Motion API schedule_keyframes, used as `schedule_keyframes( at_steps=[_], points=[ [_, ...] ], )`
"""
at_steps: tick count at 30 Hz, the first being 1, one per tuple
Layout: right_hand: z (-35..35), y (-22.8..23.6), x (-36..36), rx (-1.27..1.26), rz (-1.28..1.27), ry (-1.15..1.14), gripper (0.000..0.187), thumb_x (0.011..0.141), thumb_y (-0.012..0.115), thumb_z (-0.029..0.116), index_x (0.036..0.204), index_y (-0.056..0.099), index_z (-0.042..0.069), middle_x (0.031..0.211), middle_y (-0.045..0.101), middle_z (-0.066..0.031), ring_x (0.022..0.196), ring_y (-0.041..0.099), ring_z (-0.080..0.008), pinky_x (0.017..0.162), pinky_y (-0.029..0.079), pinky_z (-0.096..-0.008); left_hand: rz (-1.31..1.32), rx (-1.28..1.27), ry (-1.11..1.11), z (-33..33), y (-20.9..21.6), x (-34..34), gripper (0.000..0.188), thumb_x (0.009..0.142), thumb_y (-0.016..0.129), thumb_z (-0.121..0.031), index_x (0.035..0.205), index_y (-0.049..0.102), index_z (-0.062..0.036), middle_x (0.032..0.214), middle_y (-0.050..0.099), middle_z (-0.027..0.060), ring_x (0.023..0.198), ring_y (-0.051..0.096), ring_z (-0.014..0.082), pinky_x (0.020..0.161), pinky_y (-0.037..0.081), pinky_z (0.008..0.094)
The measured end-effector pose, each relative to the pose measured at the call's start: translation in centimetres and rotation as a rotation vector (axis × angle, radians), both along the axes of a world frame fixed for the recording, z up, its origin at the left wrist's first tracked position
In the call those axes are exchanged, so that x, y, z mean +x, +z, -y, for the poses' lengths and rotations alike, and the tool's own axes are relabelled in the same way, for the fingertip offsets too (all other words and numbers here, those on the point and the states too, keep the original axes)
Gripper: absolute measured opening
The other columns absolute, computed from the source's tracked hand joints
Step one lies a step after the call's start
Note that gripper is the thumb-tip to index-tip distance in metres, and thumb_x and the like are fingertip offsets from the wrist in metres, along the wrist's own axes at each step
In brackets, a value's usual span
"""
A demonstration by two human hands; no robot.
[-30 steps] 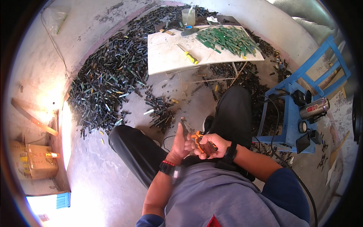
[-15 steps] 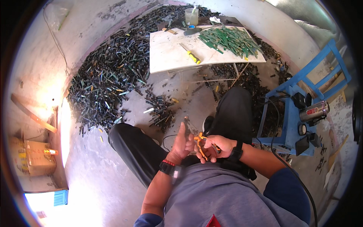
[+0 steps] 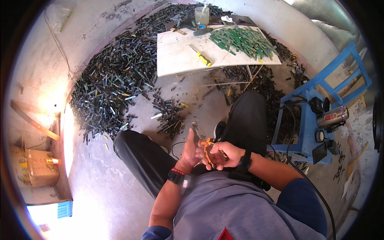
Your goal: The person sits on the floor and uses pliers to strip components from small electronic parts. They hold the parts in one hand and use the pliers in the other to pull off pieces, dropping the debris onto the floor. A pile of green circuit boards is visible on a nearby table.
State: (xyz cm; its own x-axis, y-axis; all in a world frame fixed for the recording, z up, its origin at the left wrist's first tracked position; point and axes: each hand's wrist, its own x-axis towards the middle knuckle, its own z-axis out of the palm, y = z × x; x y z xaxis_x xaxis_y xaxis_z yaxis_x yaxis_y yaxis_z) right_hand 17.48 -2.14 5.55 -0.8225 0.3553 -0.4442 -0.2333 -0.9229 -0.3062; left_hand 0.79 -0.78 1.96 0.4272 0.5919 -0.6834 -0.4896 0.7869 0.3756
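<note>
My right hand (image 3: 229,154) is closed round the orange and black handles of a pair of pliers (image 3: 207,145) in front of my waist. Close beside it on the left, my left hand (image 3: 189,152) has its thumb pointing up along a dark narrow piece (image 3: 195,127), which sticks out past the thumb tip. The left fingers are partly hidden and reach toward the pliers. Where the jaws of the pliers meet the dark piece is too small and blurred to make out.
A low white-topped table (image 3: 176,56) ahead carries a yellow screwdriver (image 3: 205,60), green strips (image 3: 242,42) and a cloudy cup (image 3: 202,16). Dark strips (image 3: 116,80) lie heaped on the floor. A blue chair (image 3: 306,132) at right bears a metal flask (image 3: 333,117); cardboard boxes (image 3: 43,168) stand left.
My right hand and the pliers have shifted slightly left, closer to my left hand. My left hand stays almost in place, with the dark piece still at its thumb.
</note>
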Motion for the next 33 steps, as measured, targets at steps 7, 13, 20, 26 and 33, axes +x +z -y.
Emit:
schedule_keyframes(
  at_steps=[7, 13, 20, 26, 33],
  points=[
    [0.2, -0.7, 0.1, 0.019, 0.048, 0.019, 0.030, 0.082, 0.045, 0.020, 0.108, 0.050, 0.007, 0.088, 0.060, -0.0120, 0.075, 0.061, -0.0235, 0.045, 0.041, -0.0248, 0.081, 0.048, -0.089, 0.0, -1.8, -0.8, 0.067, 0.086, 0.027, -0.070, 0.079, 0.048, -0.0072, 0.059, 0.050, 0.0038, 0.039, 0.034, 0.0108, 0.034, 0.023, 0.0207],
    [-0.4, -0.5, 0.6, -0.009, 0.059, 0.042, 0.028, 0.082, 0.044, 0.018, 0.107, 0.049, 0.009, 0.087, 0.058, -0.0121, 0.068, 0.059, -0.0241, 0.038, 0.036, -0.0231, -0.011, -0.007, 0.002, 0.0, -0.8, 0.0, 0.063, 0.084, 0.034, -0.071, 0.069, 0.045, -0.0109, 0.049, 0.034, -0.0014, 0.035, 0.027, 0.0094, 0.033, 0.018, 0.0203],
    [-0.7, -1.6, 1.1, 0.051, 0.208, 0.110, 0.026, 0.079, 0.044, 0.018, 0.100, 0.051, 0.005, 0.080, 0.058, -0.0118, 0.063, 0.059, -0.0224, 0.036, 0.032, -0.0225, 0.034, -0.047, -0.013, 0.2, -2.1, -0.2, 0.065, 0.082, 0.034, -0.074, 0.062, 0.042, -0.0128, 0.044, 0.025, -0.0037, 0.034, 0.017, 0.0098, 0.033, 0.016, 0.0221],
    [-1.1, -0.8, 1.3, 0.153, 0.314, 0.139, 0.025, 0.077, 0.044, 0.018, 0.094, 0.053, 0.003, 0.075, 0.058, -0.0114, 0.058, 0.058, -0.0206, 0.036, 0.030, -0.0214, 0.081, -0.034, -0.022, 0.2, -2.5, -0.4, 0.063, 0.087, 0.028, -0.069, 0.060, 0.037, -0.0131, 0.045, 0.023, -0.0047, 0.034, 0.020, 0.0101, 0.034, 0.014, 0.0234],
    [-1.7, -0.9, 1.8, 0.330, 0.476, 0.227, 0.022, 0.072, 0.046, 0.019, 0.084, 0.055, 0.002, 0.070, 0.059, -0.0115, 0.053, 0.057, -0.0191, 0.037, 0.031, -0.0242, 0.098, 0.017, -0.033, 0.3, -2.9, -0.2, 0.062, 0.088, 0.027, -0.067, 0.059, 0.037, -0.0137, 0.044, 0.022, -0.0051, 0.034, 0.017, 0.0096, 0.034, 0.015, 0.0240]
  ],
)
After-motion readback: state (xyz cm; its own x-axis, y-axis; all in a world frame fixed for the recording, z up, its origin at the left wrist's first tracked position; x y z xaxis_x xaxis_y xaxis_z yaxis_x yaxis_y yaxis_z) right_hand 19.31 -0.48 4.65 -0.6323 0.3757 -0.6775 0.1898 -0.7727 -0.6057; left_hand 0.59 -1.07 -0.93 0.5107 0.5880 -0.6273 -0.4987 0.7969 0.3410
